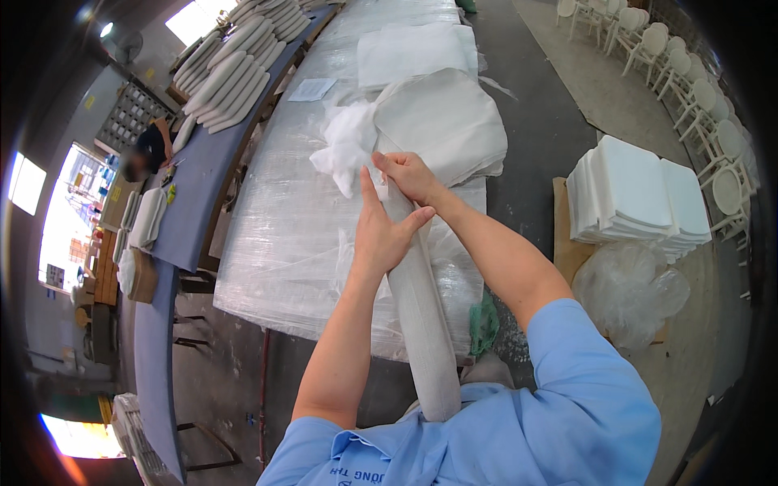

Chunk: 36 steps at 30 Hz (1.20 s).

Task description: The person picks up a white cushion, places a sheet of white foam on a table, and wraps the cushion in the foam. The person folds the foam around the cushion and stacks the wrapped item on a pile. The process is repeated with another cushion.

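At the centre of the frame, the left hand (379, 231) lay flat and open, fingers spread, against the upper end of a long white fabric cushion cover (421, 316) that ran from the person's chest up to the plastic-wrapped work table (275, 243). The right hand (409, 176) was closed in a pinch on the cover's open mouth, just beside a wad of fluffy white fibre filling (347, 146) spilling out above it. A pile of flat white fabric covers (446, 121) lay touching the filling on the upper right. In my judgement, the filling could bunch at the mouth or slip out, since only the pinch held the opening; the cover might also slide on the slick plastic.
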### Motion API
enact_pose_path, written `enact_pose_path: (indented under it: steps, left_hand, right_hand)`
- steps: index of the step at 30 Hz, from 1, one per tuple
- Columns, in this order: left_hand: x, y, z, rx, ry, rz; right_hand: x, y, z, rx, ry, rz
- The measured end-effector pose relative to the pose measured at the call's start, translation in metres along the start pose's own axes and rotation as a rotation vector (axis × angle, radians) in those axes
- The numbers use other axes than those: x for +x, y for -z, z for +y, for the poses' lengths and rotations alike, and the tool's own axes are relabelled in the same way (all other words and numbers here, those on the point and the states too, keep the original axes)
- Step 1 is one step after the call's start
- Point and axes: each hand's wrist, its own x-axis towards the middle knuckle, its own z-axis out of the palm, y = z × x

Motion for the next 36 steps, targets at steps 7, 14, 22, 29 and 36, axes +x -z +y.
enact_pose_path:
  steps: [7, 14, 22, 29, 36]
  left_hand:
    - [0.000, 0.006, -0.014, 0.135, -0.060, -0.006]
    - [0.000, 0.030, -0.031, 0.215, 0.041, 0.034]
    - [-0.078, 0.080, -0.091, -0.345, 0.335, 0.437]
    - [-0.277, 0.069, -0.145, -0.526, 0.676, 0.450]
    - [-0.290, 0.049, -0.206, -0.724, 0.760, 0.372]
  right_hand:
    - [-0.002, -0.037, -0.011, -0.450, 0.272, 0.286]
    - [0.013, -0.060, -0.005, -0.662, 0.189, 0.246]
    - [-0.112, 0.086, 0.140, -0.847, -0.155, 0.337]
    - [-0.271, 0.096, 0.164, 0.321, -1.073, 0.007]
    - [-0.237, 0.096, 0.075, 0.383, -0.684, -0.047]
